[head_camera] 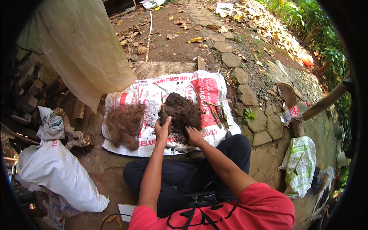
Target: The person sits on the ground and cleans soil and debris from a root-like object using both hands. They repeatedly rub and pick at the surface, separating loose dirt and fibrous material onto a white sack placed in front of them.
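A dark, root-matted clump of soil [185, 110] lies on a flattened white and red printed woven sack [211, 86] before my crossed legs. My left hand [163, 130] is at the clump's left side, thumb up, closed around a dark, soil-covered piece with a thin upright stem [162, 107]. Its fingers are partly hidden behind the piece. My right hand [196, 136] lies palm down against the clump's lower right edge, fingertips touching the fibres; whether it grips them is unclear. Loose brown fibre [123, 126] is spread at the sack's left. Several green stems [218, 115] lie at its right.
A filled white sack [60, 169] and a gnarled root [74, 132] are at left, below a hanging plastic sheet [86, 46]. Right are stone pavers [245, 90], a plastic bottle [294, 112] by a wooden pole [327, 106], and a green-white sack [299, 166].
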Motion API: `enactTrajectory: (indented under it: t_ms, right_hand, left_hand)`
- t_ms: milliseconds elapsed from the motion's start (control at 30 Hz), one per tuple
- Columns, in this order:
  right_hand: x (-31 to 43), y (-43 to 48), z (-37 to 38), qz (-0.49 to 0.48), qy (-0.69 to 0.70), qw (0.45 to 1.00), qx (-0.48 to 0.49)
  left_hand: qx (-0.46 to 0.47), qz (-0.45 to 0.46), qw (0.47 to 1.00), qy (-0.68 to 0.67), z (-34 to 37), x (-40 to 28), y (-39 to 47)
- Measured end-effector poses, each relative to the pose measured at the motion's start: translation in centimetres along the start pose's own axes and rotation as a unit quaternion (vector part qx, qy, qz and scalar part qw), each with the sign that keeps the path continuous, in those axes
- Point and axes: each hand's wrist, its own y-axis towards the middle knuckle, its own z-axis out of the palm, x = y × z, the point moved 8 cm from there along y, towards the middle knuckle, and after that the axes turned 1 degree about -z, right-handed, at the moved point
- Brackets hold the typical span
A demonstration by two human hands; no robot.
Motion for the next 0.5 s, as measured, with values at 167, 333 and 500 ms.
enactTrajectory:
  t_ms: [167,333,500]
  right_hand:
    - [-0.6,1.2,1.1,0.017,0.030,0.995,0.093]
    - [1.7,0.7,0.1,-0.008,0.000,1.000,0.029]
    - [2.6,0.5,0.3,-0.016,-0.023,0.996,0.087]
  left_hand:
    - [0.012,-0.005,1.000,-0.018,0.3,1.3,0.9]
    - [-0.006,0.015,1.000,0.013,0.1,0.9,0.7]
    - [0.015,-0.016,0.999,-0.031,0.4,0.9,0.5]
